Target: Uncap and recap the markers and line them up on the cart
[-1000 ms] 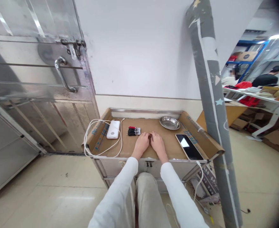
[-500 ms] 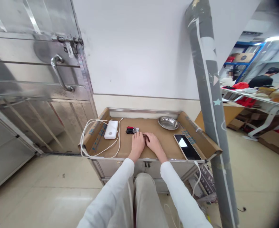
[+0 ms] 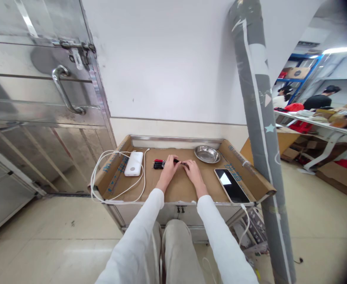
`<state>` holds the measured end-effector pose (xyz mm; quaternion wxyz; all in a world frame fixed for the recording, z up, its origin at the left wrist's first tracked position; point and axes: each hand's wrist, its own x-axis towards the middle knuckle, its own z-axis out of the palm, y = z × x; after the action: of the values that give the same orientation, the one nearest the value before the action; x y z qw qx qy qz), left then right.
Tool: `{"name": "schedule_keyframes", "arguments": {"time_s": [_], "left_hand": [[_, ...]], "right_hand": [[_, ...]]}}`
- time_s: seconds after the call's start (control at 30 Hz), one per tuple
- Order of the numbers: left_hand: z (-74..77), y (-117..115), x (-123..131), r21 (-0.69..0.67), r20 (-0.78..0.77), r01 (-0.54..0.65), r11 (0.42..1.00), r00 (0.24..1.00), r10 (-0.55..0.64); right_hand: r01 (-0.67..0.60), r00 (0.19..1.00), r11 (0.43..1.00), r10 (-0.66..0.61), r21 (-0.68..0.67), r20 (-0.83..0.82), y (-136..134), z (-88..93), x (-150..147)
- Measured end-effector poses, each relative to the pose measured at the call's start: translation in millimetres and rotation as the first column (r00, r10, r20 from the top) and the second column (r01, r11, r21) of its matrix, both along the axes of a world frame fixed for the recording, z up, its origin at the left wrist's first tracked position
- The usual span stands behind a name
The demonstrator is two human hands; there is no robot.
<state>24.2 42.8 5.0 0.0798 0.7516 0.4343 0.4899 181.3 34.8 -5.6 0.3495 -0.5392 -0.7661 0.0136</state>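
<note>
Left hand (image 3: 168, 170): seemingly pinched on slim dark pen-like piece (image 3: 176, 160), near right hand (image 3: 193, 172) of unclear grip, beside slim red and black pens (image 3: 158, 166) on brown cardboard-lined tabletop (image 3: 181, 188). Probably mid-assembly or disassembly, calling next for steady fingertip alignment.

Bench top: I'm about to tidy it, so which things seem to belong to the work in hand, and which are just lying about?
Likely in use:
slim dark thing between the left hand and right hand
red and black pens beside the left hand

Probably just lying about, untouched:
white power bank
phone
metal bowl, though its role is unclear
</note>
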Motion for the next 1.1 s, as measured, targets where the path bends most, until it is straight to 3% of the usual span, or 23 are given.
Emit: {"name": "schedule_keyframes", "arguments": {"time_s": [0.27,0.47,0.67,0.83,0.97,1.1], "left_hand": [[-2.5,-2.2,-0.4,0.047,0.086,0.026,0.999,0.996,-0.03],[5.6,-10.9,-3.2,0.106,0.143,-0.089,0.99,0.987,0.073],[8.0,-11.7,-4.7,0.071,0.152,-0.208,0.976,0.969,0.195],[2.1,-4.7,-2.5,-0.035,-0.094,-0.157,0.987,0.984,0.153],[-1.0,1.3,-0.4,-0.014,-0.387,-0.215,0.976,0.901,0.193],[-0.4,2.0,0.8,0.019,-0.503,-0.24,0.971,0.837,0.217]], "right_hand": [[-0.042,0.99,0.998,0.035,-0.044,-0.138,3.5,-7.5,0.2],[0.001,0.985,0.998,-0.011,-0.057,-0.171,3.4,-7.6,0.0],[-0.008,0.992,0.999,0.002,-0.047,-0.124,3.2,-8.4,0.3],[0.021,0.997,0.999,-0.024,-0.036,-0.08,2.9,-10.9,0.7],[0.022,0.998,1.0,-0.023,-0.021,-0.053,1.3,-11.8,0.1],[0.02,1.0,1.0,-0.02,-0.017,-0.018,-2.8,-8.2,-0.9]]}}
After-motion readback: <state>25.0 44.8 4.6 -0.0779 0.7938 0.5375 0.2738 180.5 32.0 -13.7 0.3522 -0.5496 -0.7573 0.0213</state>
